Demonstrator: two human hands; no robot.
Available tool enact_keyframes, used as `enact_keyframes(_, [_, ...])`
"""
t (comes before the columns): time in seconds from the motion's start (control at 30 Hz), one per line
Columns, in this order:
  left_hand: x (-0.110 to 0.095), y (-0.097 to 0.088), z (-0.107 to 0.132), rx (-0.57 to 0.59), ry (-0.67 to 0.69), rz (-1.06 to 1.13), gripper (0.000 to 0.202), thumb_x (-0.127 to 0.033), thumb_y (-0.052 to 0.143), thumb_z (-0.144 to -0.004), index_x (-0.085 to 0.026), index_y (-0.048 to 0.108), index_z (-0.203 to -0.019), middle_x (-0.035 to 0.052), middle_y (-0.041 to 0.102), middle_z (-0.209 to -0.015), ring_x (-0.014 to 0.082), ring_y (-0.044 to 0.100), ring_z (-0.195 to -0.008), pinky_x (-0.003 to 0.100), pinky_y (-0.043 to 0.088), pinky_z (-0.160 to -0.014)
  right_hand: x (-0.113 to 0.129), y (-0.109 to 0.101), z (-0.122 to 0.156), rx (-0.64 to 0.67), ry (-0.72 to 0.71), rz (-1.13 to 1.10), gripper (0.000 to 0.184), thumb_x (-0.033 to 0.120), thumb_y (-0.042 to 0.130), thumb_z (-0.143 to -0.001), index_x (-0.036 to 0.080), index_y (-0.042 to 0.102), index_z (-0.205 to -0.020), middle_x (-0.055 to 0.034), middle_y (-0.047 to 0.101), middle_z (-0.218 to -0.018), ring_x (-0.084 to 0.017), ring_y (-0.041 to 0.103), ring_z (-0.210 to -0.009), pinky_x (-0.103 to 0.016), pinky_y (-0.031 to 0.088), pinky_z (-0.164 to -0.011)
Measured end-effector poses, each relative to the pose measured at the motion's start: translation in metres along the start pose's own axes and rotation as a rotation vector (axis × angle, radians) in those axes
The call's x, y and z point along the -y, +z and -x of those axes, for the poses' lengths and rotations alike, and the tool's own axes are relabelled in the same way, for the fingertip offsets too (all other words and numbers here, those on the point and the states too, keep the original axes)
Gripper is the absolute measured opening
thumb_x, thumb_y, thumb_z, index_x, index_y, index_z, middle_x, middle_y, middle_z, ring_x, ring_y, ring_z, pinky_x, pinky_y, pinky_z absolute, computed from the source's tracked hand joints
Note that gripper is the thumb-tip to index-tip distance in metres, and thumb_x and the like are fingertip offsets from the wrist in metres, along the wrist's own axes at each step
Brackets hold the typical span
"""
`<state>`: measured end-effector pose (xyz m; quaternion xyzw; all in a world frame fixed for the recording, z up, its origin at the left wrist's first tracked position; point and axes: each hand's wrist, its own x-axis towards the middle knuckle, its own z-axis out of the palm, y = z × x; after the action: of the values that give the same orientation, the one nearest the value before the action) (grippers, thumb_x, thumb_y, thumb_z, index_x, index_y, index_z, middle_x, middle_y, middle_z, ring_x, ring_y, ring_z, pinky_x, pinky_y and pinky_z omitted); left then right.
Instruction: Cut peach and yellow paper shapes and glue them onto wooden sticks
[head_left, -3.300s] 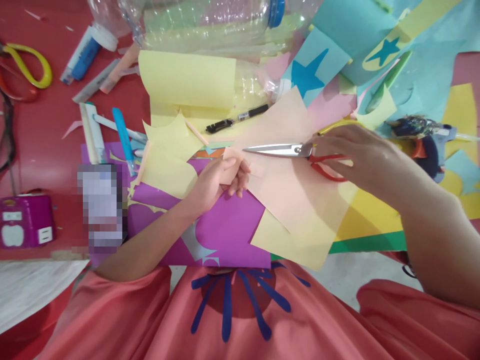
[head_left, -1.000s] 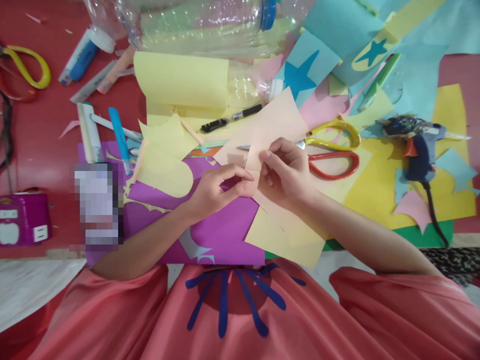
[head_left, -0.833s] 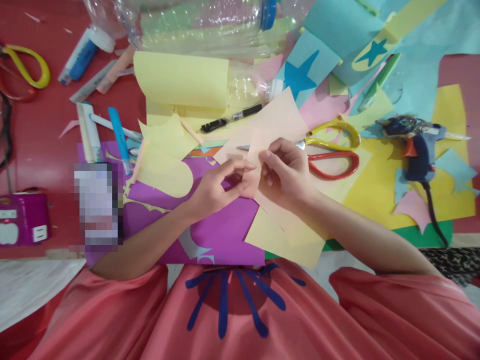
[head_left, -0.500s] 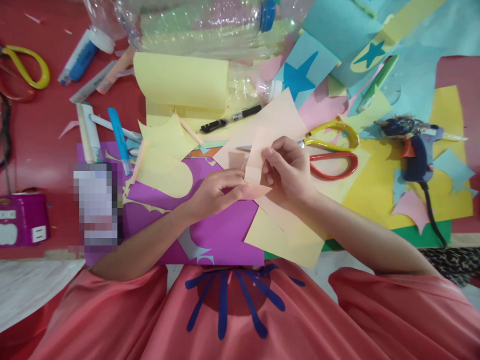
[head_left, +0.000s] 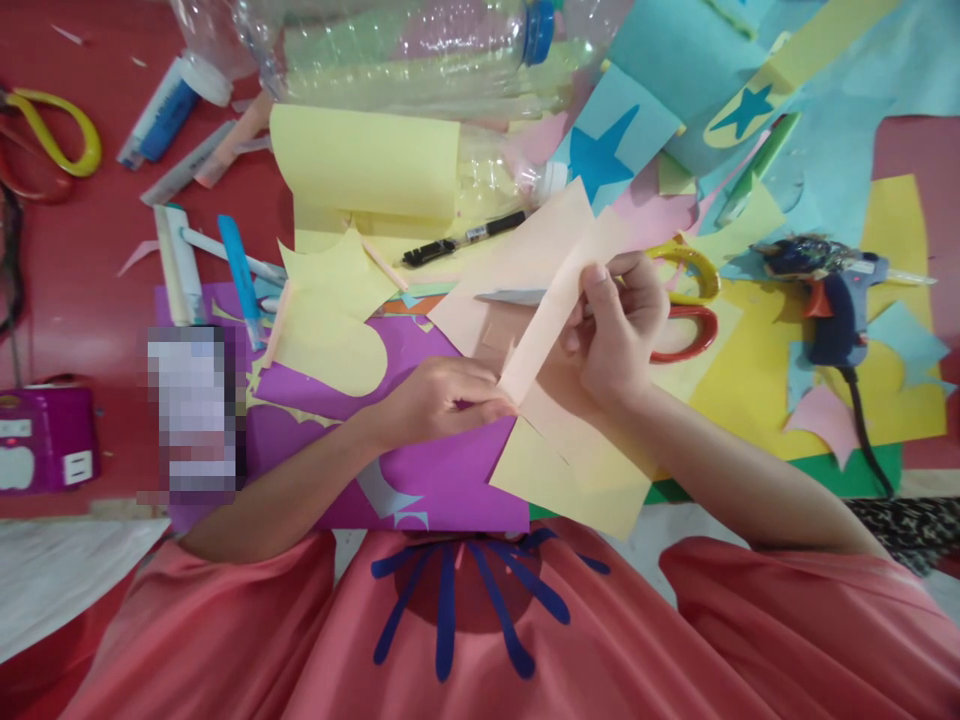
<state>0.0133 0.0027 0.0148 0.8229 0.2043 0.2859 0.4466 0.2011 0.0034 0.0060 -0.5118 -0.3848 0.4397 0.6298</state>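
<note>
A narrow peach paper strip [head_left: 551,315] stretches between both hands above the paper pile. My left hand [head_left: 442,395] pinches its lower end. My right hand [head_left: 619,325] grips its upper part with curled fingers. Under them lie a larger peach sheet [head_left: 517,260], a purple sheet [head_left: 442,470] and a pale yellow sheet [head_left: 570,485]. Scissors with red and yellow handles [head_left: 686,300] lie just behind my right hand, their blade partly hidden by the strip.
Clear plastic bottles [head_left: 405,45] lie at the back. A black marker [head_left: 461,238], blue pens [head_left: 238,265], a glue stick [head_left: 169,110] and second scissors [head_left: 56,145] sit left. A blue glue gun [head_left: 832,290] rests right among blue star cutouts [head_left: 600,155]. A purple box [head_left: 45,440] stands far left.
My right hand left the scissors on the paper and took the peach strip together with my left hand. In the last half second it pulled up and right, drawing the strip out long.
</note>
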Motion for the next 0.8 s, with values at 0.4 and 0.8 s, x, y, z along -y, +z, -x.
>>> enact_keyframes(0.4, [0.004,-0.001,0.002,-0.152,-0.013,0.045,0.039,-0.027,0.064,-0.088,-0.025,0.062,-0.127,0.0066,0.072,-0.121,0.0181,0.069,-0.11,0.027,0.057,-0.093,0.001,-0.002,0.0,0.015,0.077,0.152,0.032,0.044,0.055,-0.088,0.027,0.034,-0.071,0.0074,0.037,-0.051,-0.009,0.033,-0.036,-0.023,0.025,-0.032])
enact_keyframes(0.8, [0.008,0.008,0.002,-0.29,-0.196,0.053,0.028,-0.018,0.06,-0.089,-0.021,0.066,-0.116,0.0064,0.069,-0.11,0.0083,0.064,-0.08,0.018,0.053,-0.069,-0.001,-0.001,0.005,0.386,0.141,0.088,0.032,0.054,0.061,-0.086,0.024,0.05,-0.08,0.0074,0.045,-0.054,-0.008,0.037,-0.043,-0.023,0.03,-0.042])
